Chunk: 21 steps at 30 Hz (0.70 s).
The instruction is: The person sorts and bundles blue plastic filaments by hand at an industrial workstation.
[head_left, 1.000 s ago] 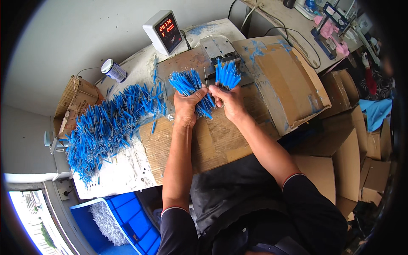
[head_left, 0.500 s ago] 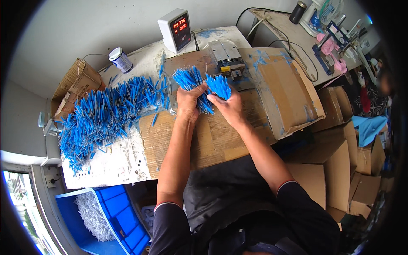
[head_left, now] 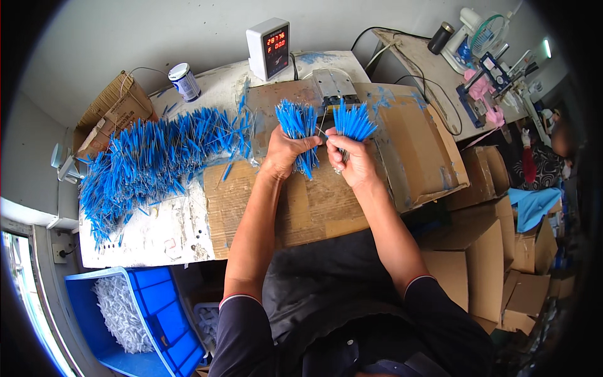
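My left hand (head_left: 282, 152) is closed round a bundle of thin blue sticks (head_left: 296, 118), their ends poking out above and below the fingers. Beside it, my right hand (head_left: 353, 158) grips a second bundle of blue sticks (head_left: 355, 119) that fans out at the top. Thumb and fingers of the right hand are pressed together, and a thin wire-like tip shows between the two hands. Both hands are above the cardboard-covered part of the bench. Farther left lies a large heap of similar blue sticks (head_left: 157, 154), with thin wire-like ends among them.
Behind the hands is a metal fixture (head_left: 333, 85), and a box with a red digital display (head_left: 268, 50) stands beyond. A white-and-blue can (head_left: 184, 83) and a carton (head_left: 116, 122) are behind the heap. Below, a blue crate (head_left: 164, 308) holds whitish pieces. Cartons (head_left: 483, 276) stack at right.
My right hand has moved a little right, away from the left, and turned its bundle more upright and fanned. The left hand still holds its bundle. The whole view has shifted slightly.
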### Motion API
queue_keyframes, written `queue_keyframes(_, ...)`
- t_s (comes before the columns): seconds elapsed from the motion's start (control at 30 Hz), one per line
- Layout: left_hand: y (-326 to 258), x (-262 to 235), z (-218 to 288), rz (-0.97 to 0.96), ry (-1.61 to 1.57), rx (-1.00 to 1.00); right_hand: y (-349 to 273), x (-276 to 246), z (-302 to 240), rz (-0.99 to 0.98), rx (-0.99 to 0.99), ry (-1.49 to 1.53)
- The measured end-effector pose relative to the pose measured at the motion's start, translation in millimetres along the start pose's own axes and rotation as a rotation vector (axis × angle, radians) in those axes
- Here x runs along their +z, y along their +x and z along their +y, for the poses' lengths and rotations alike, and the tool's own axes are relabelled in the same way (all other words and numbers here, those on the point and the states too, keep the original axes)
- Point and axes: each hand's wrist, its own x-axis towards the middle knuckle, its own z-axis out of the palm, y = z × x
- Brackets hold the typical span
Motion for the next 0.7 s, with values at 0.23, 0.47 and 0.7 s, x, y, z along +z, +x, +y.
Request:
queue_keyframes(0.23,4.1,-11.1,-2.5,0.128,-0.034,0.053,-23.0,11.5,-31.7,-0.182,-0.044,-0.008)
queue_keyframes(0.47,7.5,-15.6,-0.5,0.09,-0.136,-0.013,-20.7,2.2,-37.4,-0.049,-0.182,-0.251)
queue_keyframes(0.7,7.8,-19.5,-1.5,0.061,-0.108,-0.004,-2.3,9.3,-27.0,0.128,-0.639,-0.261)
